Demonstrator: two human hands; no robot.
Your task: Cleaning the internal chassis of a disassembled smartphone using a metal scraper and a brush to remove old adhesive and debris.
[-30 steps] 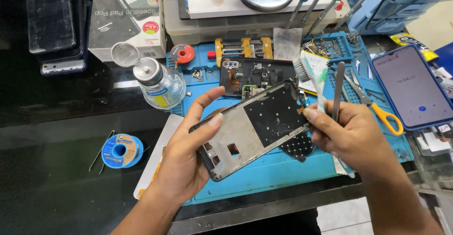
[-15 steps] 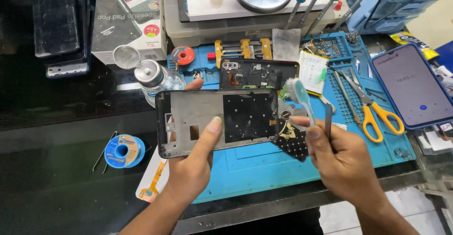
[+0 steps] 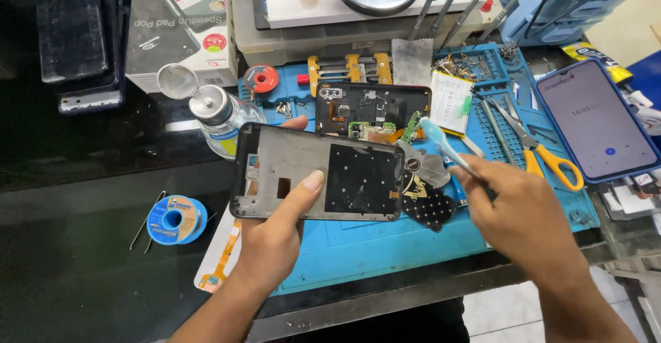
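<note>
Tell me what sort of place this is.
Most likely a phone repair bench. The left hand holds a stripped phone frame over a blue work mat, the right hand holds a small brush, and an opened phone and screwdrivers lie behind.

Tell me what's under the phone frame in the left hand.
Under the phone frame: blue repair mat, black perforated piece, clear bottle. The left hand's fingers behind it are mostly covered.

Grey and black phone frame [image 3: 318, 180], pale blue toothbrush [image 3: 441, 143], blue mat [image 3: 385, 243], orange-handled scissors [image 3: 533, 147]
</note>
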